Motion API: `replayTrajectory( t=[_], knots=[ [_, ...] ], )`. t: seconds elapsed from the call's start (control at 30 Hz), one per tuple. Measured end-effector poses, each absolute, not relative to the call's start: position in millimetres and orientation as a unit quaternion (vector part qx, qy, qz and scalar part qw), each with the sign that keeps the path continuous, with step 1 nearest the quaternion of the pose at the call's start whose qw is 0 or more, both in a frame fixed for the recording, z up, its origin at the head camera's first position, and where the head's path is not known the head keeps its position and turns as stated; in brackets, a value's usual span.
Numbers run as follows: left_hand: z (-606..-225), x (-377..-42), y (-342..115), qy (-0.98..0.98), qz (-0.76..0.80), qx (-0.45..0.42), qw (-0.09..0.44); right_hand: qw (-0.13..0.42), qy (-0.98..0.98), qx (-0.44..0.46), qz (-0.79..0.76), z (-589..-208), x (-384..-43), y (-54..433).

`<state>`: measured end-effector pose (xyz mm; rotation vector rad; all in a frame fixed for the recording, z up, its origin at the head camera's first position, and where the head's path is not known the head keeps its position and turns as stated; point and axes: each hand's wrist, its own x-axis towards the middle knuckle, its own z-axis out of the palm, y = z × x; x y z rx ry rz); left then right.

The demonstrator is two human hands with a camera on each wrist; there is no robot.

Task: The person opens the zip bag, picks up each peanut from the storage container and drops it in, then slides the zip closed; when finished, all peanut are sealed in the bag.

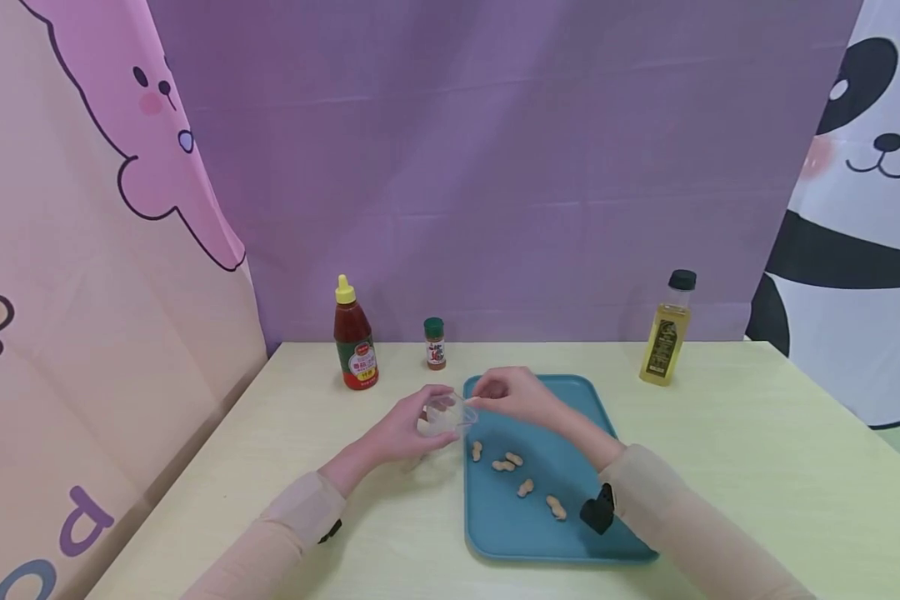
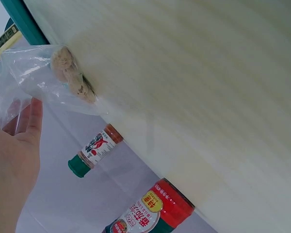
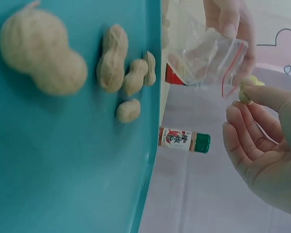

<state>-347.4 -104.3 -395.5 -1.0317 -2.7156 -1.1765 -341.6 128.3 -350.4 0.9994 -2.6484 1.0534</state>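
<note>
My left hand (image 1: 401, 432) holds a clear zip bag (image 1: 444, 415) left of the blue tray, its mouth turned toward the right hand. In the left wrist view, peanuts (image 2: 72, 75) lie at the bottom of the bag. A red strip runs along the bag's mouth in the right wrist view. Right at that strip, my right hand (image 1: 521, 395) pinches a peanut (image 3: 244, 91) between thumb and fingertips. Several unshelled peanuts (image 1: 525, 487) lie scattered on the tray (image 1: 510, 533), below the right forearm.
A ketchup bottle (image 1: 355, 346) with a yellow cap stands at the back left. Beside it is a small green-capped spice jar (image 1: 435, 343). An oil bottle (image 1: 666, 333) stands at the back right of the pale table (image 1: 757, 433). Behind hangs a purple cloth (image 1: 495, 167).
</note>
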Motion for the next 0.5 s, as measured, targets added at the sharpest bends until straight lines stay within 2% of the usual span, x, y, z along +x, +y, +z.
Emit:
replayTrajectory(
  t=[0.5],
  knots=[
    [-393.4, -345.8, -104.6, -0.866, -0.38, -0.326, 0.01, 0.047, -0.878, 0.341, 0.334, -354.2, -339.3, 119.2]
  ],
)
